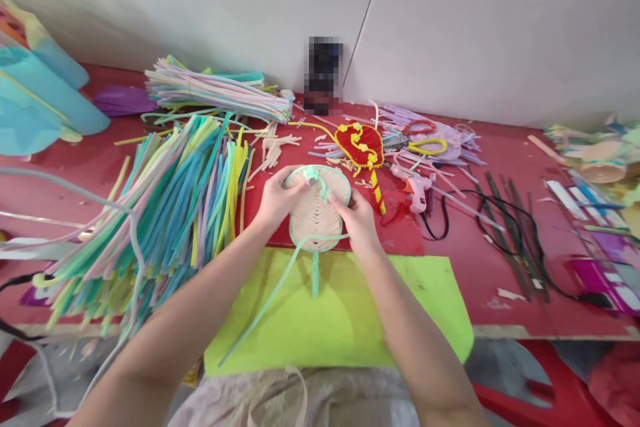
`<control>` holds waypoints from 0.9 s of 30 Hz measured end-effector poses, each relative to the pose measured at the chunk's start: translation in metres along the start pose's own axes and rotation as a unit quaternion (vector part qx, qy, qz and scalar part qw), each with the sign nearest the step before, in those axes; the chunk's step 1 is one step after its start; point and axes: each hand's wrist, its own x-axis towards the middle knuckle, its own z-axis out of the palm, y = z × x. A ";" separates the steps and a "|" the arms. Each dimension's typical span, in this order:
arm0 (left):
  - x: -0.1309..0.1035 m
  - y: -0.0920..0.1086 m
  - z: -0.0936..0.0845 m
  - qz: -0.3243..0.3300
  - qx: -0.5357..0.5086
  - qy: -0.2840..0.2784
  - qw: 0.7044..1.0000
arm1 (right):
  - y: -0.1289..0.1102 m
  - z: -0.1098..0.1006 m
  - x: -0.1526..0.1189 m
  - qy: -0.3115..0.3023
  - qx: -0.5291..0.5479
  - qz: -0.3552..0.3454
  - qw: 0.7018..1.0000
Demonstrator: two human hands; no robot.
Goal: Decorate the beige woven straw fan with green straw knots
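A beige fan made of pipe cleaners, with a mint green rim and handle, is held up above the table in front of me. My left hand grips its upper left edge, thumb on the front near a mint green curl. On the right edge my right hand is closed, its thumb by the lower end of that curl. A loose mint green pipe cleaner crosses the fan's lower part and trails down left over a lime green sheet. The fingers behind the fan are hidden.
Bundles of coloured pipe cleaners fill the left side. Behind the fan lie a red and yellow fan, scissors and a pink glue gun with a black cord. A blurred-out dark object leans on the wall.
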 end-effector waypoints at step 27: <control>0.000 0.003 -0.002 -0.004 -0.005 -0.011 1.000 | -0.009 -0.005 -0.001 -0.054 -0.011 -0.065 0.996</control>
